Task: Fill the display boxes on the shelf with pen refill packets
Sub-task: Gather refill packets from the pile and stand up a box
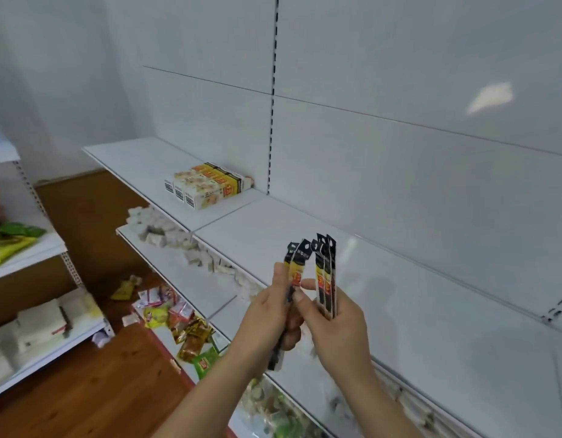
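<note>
Packets [326,276] are long, thin, flat sleeves; judged light, flexible, slick film, prone to fanning and sliding apart. Left hand [267,314] grips one bundle [295,270] near mid-length, fingers curled round it; right hand [333,327] pinches approx. three more at lower ends, tops splayed. Both bundles are held above front of shelf [415,311]; display boxes [207,184] sit well apart, far left on same shelf level. Recommended hold: mid-length, thumb vs. fingers across flat faces; square ends before insertion.
</note>
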Motion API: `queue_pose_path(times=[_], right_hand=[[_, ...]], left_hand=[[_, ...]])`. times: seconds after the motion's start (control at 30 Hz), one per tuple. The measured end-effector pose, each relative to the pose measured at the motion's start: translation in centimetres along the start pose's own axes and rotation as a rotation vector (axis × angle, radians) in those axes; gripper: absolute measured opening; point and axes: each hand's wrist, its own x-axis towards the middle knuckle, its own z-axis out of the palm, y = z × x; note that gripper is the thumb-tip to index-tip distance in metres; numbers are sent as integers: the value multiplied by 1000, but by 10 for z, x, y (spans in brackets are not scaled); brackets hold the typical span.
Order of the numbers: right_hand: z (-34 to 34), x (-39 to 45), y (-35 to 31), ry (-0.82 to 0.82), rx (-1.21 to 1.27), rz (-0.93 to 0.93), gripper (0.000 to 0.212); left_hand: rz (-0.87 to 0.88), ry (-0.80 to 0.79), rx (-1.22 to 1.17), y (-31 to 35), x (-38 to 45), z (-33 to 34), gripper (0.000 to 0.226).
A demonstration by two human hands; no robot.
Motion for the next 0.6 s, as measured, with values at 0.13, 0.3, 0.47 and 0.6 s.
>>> queue_pose_path(times=[0.13,0.3,0.47,0.6], right_hand=[[38,54,9,-21,12,16,23],[79,120,9,-59,78,74,35],[120,172,12,-45,26,81,25],[153,204,14,-2,-97,91,19]], left_hand=[[32,66,32,8,50,-48,47],[54,109,171,30,110,-99,35],[32,204,167,50,160,-153,34],[65,282,309,69,206,-205,27]])
